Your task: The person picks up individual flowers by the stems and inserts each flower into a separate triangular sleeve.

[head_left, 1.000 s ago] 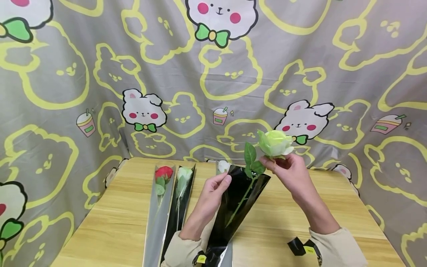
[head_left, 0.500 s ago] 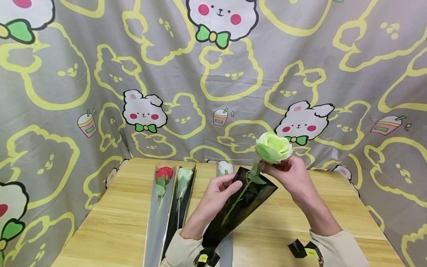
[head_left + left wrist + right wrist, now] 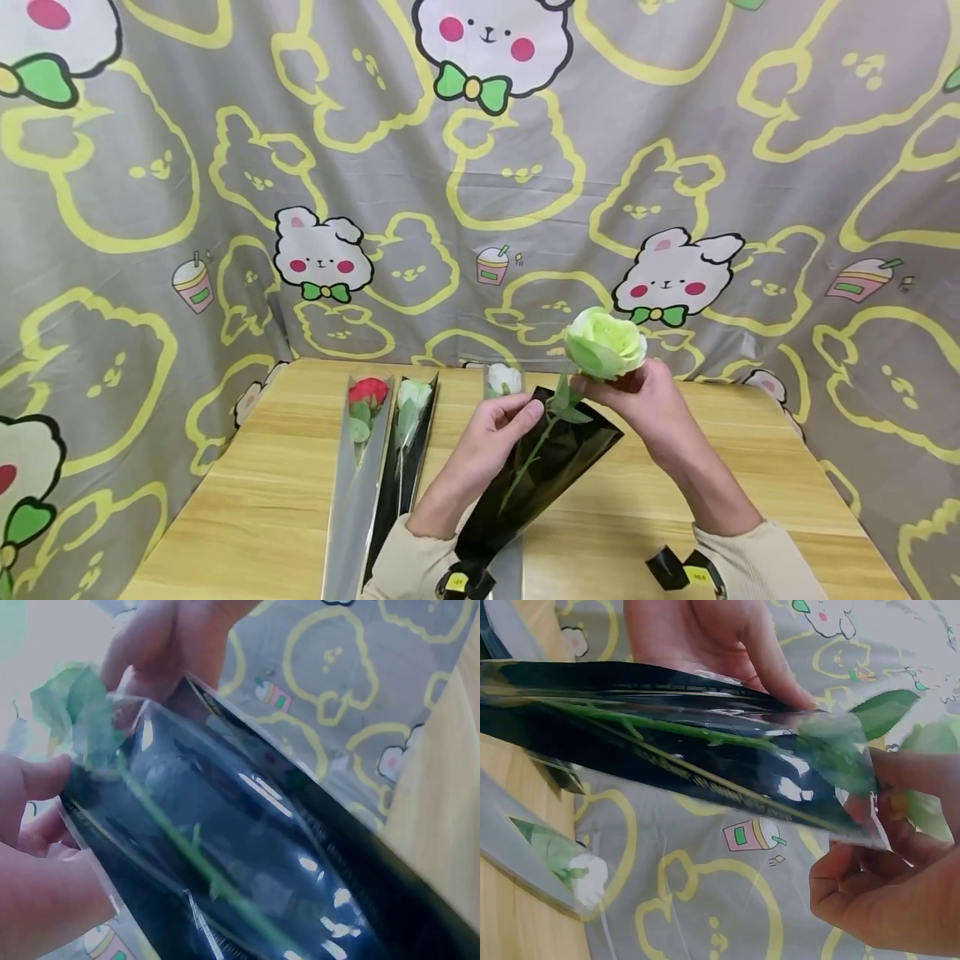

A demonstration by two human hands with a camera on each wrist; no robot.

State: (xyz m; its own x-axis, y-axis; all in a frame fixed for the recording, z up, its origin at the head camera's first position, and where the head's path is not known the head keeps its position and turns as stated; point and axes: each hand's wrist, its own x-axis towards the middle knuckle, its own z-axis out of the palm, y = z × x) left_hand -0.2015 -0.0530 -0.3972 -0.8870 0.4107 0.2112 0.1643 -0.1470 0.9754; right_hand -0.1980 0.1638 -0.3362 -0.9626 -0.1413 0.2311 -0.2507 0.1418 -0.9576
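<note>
In the head view a pale green artificial rose [image 3: 606, 343] stands tilted above the table, its stem inside a black flower sleeve [image 3: 551, 479] with a clear front. My right hand [image 3: 651, 408] pinches the rose just under its bloom. With thumb and fingers my left hand [image 3: 491, 437] grips the left edge of the sleeve near its mouth. The green stem [image 3: 199, 859] runs down behind the clear film in the left wrist view. At the sleeve's mouth, the right wrist view has one leaf [image 3: 885, 712] sticking out and others behind the film.
On the wooden table [image 3: 247, 475], a red rose [image 3: 367, 392] in a grey sleeve lies left of a pale green rose [image 3: 412, 396] in a black sleeve. A white rose [image 3: 504, 379] in a grey sleeve lies partly under my left forearm. A patterned curtain [image 3: 420, 183] hangs behind.
The rose has come down and slightly left, with its leaves lower into the sleeve's mouth. My left hand and the sleeve's top have shifted right, and the sleeve leans more.
</note>
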